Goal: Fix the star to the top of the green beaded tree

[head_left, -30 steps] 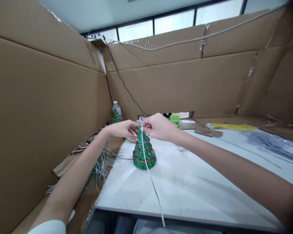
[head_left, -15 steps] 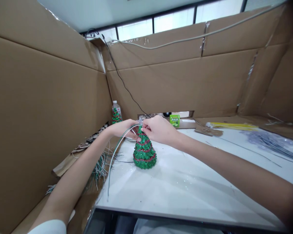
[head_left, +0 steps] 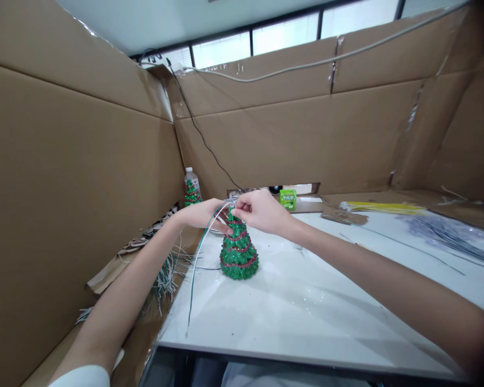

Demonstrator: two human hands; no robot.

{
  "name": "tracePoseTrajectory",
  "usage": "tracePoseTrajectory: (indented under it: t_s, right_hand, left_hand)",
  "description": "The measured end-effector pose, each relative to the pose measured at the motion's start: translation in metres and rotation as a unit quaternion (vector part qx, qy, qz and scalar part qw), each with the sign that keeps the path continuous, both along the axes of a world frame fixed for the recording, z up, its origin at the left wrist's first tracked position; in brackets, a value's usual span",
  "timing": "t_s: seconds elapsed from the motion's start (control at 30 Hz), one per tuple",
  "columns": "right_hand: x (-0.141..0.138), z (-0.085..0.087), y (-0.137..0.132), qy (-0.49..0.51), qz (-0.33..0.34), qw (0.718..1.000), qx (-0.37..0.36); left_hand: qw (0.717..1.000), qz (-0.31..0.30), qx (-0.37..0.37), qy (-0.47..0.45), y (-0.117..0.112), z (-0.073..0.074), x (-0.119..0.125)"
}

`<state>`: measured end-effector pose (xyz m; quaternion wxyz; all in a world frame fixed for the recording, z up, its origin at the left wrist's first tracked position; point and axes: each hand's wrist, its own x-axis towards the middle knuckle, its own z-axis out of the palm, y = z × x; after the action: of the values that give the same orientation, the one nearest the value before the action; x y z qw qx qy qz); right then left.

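A small green Christmas tree [head_left: 239,252] with red trim bands stands upright on the white table [head_left: 258,317]. My left hand [head_left: 205,215] is wrapped round the tree's upper left side, its fingertips on the green surface. At the top, my right hand [head_left: 262,212] pinches beside the tip, where white and green wires [head_left: 193,274] meet the tree. These wires arch over my left hand and hang down to the left, their ends near the tabletop. My right fingertips partly cover the tip, so the exact contact there is hard to see.
A second decorated tree [head_left: 191,192] stands at the back left before a plastic bottle [head_left: 189,173]. A green box [head_left: 287,199] is at the back. Yellow strands [head_left: 381,207] and dark wires [head_left: 460,242] lie right. Cut wire ends [head_left: 167,277] hang left. Cardboard walls [head_left: 266,140] surround the table.
The hanging wires have swung slightly right and closer together. My right fingers have shifted a little at the tree's tip. The tree and my left hand have stayed in place.
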<state>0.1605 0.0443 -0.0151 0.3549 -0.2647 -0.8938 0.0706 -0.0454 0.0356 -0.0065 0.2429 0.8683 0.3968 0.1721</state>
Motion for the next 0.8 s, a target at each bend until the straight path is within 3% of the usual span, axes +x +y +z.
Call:
tracePoseTrajectory:
  t_s: [0.1, 0.37, 0.8]
  right_hand:
    - [-0.001, -0.002, -0.001, 0.019, -0.006, 1.000, 0.009]
    - [-0.003, -0.004, -0.013, -0.038, -0.041, 0.991, 0.124]
    - [-0.003, -0.015, 0.004, 0.003, 0.006, 0.999, 0.053]
  left_hand:
    - [1.000, 0.003, -0.016, 0.002, 0.001, 0.000, 0.000]
    - [0.999, 0.007, -0.036, -0.002, -0.005, 0.005, 0.006]
    - [0.999, 0.011, -0.038, 0.005, -0.004, 0.004, 0.003]
